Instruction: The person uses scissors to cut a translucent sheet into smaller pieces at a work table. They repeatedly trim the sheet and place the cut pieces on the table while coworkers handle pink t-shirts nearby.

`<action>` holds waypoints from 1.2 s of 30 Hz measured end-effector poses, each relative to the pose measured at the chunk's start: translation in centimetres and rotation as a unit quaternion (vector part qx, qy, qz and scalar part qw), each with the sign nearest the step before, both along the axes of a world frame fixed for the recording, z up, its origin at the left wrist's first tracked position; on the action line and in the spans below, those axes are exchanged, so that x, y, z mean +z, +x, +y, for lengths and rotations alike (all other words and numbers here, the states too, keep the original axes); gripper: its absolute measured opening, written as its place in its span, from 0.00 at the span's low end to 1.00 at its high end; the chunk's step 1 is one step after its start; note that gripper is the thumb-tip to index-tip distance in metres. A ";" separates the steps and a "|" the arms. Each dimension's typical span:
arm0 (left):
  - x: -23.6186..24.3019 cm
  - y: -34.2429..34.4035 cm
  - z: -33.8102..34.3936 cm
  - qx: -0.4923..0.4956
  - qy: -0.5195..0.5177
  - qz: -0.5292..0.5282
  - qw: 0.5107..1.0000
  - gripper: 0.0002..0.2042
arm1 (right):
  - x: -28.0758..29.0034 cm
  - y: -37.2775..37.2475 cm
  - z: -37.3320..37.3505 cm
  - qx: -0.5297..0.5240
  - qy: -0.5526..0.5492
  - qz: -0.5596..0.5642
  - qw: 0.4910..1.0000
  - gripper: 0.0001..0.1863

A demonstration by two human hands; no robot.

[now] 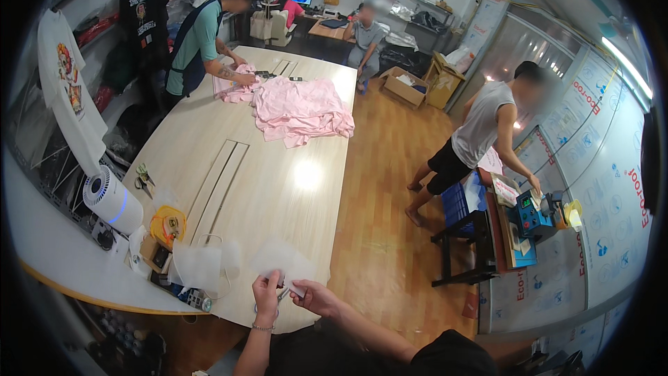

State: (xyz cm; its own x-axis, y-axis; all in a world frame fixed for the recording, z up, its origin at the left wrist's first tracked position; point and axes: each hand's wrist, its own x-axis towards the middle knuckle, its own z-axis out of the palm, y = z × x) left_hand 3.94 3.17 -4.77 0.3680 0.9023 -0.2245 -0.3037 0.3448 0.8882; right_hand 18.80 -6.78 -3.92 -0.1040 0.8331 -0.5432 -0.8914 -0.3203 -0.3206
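Near the front edge of the long table [278, 188], a thin translucent whitish sheet [284, 259] is held up in front of me. My left hand [265, 296] is closed on its lower edge, thumb and fingers pinched together. Just to the right, my right hand [317, 299] pinches the sheet's lower right corner, where a small paler piece shows. Between the hands and slightly below them, a small shiny metal thing is partly hidden; its kind I cannot make out. More translucent sheets [195, 266] stand to the left of my hands.
Scissors [144, 179] and a yellow bag [168, 225] lie along the table's left side, near a white air purifier [113, 198]. Pink fabric [300, 110] is heaped at the far end, where a person handles some. At right, another person works at a blue heat press [534, 217].
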 end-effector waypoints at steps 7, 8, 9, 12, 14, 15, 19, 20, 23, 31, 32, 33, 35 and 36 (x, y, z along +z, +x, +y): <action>0.7 -0.1 -0.2 -0.002 -0.055 -0.038 0.998 0.10 | 0.4 -0.8 -0.4 -0.005 -0.024 -0.031 0.999 0.13; 0.7 -0.2 -0.2 -0.003 -0.059 -0.045 0.997 0.10 | 0.2 -0.8 -0.5 -0.002 -0.019 -0.047 0.999 0.14; 0.6 -0.2 -0.1 -0.004 -0.062 -0.051 0.997 0.10 | -0.1 -0.8 -0.6 0.000 -0.015 -0.063 0.998 0.16; 0.5 -0.2 0.0 -0.004 -0.060 -0.050 0.997 0.10 | -0.4 -0.7 -0.7 0.025 -0.010 -0.149 0.988 0.20; 0.1 -0.3 0.0 -0.008 -0.051 -0.038 0.998 0.10 | -0.2 -0.7 -0.8 0.039 -0.025 -0.182 0.982 0.22; -0.1 -0.4 0.0 -0.012 -0.044 -0.030 0.998 0.10 | -0.1 -0.6 -0.8 0.045 -0.033 -0.199 0.978 0.23; 0.3 -0.3 -0.2 -0.020 -0.046 -0.033 0.998 0.09 | -0.8 -0.2 -1.0 0.041 -0.029 -0.185 0.982 0.22; 0.6 -0.3 -0.3 -0.025 -0.047 -0.028 0.998 0.09 | -0.9 0.1 -1.0 0.042 -0.023 -0.178 0.983 0.23; 0.6 -0.3 -0.6 -0.031 -0.030 -0.020 0.999 0.09 | -1.1 0.4 -0.9 0.020 -0.017 -0.156 0.987 0.22; -0.6 -0.5 -1.5 -0.078 0.074 0.046 0.993 0.08 | -1.0 -0.1 -1.1 -0.090 -0.006 -0.210 0.974 0.20; -0.2 -0.3 -1.8 -0.074 0.072 0.038 0.994 0.07 | -1.2 -0.1 -1.2 -0.094 -0.003 -0.212 0.973 0.20; 0.3 0.0 -2.0 -0.071 0.069 0.029 0.995 0.06 | -1.5 -0.1 -1.3 -0.099 0.000 -0.215 0.972 0.20; 0.3 0.0 -2.1 -0.070 0.069 0.014 0.995 0.05 | -1.2 -0.4 -1.4 -0.115 0.004 -0.234 0.966 0.18; -0.3 0.1 -2.1 -0.075 0.071 0.006 0.995 0.05 | -1.0 -0.5 -1.4 -0.123 0.006 -0.243 0.962 0.18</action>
State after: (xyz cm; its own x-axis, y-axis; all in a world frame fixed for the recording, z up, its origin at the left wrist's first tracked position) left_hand 4.00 1.05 -5.06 0.4986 0.8605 -0.1042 -0.2480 0.2568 0.9341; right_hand 18.26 -8.19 -4.89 0.3611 0.8068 -0.4676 -0.6838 -0.1118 -0.7210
